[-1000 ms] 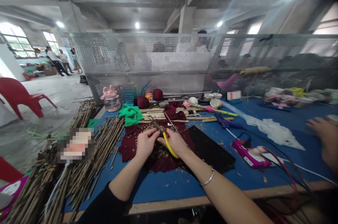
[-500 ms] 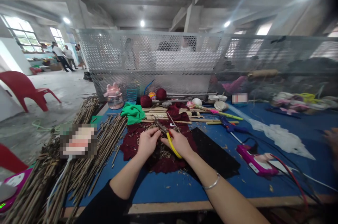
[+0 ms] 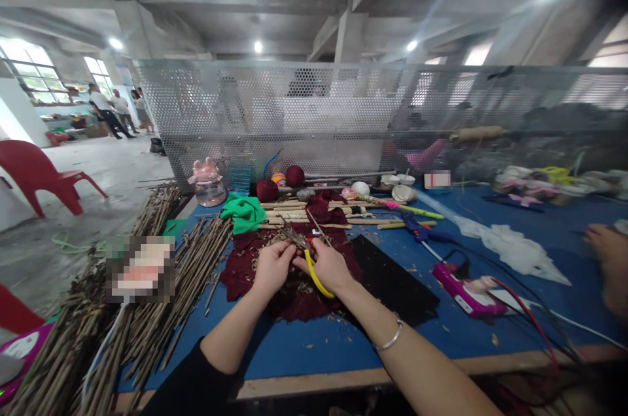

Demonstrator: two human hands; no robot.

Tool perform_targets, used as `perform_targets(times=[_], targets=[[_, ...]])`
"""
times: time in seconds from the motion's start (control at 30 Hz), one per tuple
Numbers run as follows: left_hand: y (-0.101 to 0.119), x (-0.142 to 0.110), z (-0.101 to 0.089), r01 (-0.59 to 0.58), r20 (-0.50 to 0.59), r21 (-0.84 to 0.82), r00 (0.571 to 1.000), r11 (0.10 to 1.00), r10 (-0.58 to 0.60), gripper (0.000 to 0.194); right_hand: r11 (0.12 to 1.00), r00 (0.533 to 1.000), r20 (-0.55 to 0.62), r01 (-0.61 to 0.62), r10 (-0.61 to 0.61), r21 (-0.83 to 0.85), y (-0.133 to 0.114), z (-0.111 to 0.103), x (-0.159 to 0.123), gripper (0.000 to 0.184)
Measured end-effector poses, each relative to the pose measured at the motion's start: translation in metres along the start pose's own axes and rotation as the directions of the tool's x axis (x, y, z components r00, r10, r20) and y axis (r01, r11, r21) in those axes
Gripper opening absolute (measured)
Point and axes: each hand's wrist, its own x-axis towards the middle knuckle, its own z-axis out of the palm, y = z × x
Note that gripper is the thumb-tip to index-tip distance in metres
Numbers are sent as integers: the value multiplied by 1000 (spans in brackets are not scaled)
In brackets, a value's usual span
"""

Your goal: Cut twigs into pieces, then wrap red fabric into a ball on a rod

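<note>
My right hand (image 3: pixel 330 267) is closed around scissors with yellow handles (image 3: pixel 316 277), their metal blades angled up and left. Just left of it, my left hand (image 3: pixel 273 265) is pinched near the blades. What its fingertips hold is too small to make out. Both hands are over a dark red cloth (image 3: pixel 240 265) strewn with brown clippings. A thin metal rod (image 3: pixel 318 227) lies on the cloth beyond my right hand.
Bundles of thin brown sticks (image 3: pixel 189 278) lie to the left. A black sheet (image 3: pixel 392 282), a blue glue gun (image 3: pixel 417 227) and a magenta power strip (image 3: pixel 466 290) are on the right. Another person's hand (image 3: pixel 608 256) is at the right edge. Yarn balls (image 3: pixel 295 176) stand behind.
The view has shifted slightly, bringing more of the other person's hand in at the right edge. My hands stay close together, with the scissors still in my right hand.
</note>
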Motion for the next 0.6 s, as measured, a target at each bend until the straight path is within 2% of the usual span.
perform_targets(times=[0.3, 0.5, 0.6], targets=[[5, -2, 0, 2, -26, 33, 1000, 999, -1, 31, 997, 999, 36, -12, 10, 70, 6, 6, 3, 34], [2, 1, -2, 18, -98, 41, 995, 999, -13, 30, 1000, 999, 41, -7, 7, 12, 5, 5, 4, 35], [-1, 2, -4, -17, -116, 48, 993, 999, 22, 27, 1000, 999, 36, 8, -8, -6, 3, 3, 2, 38]])
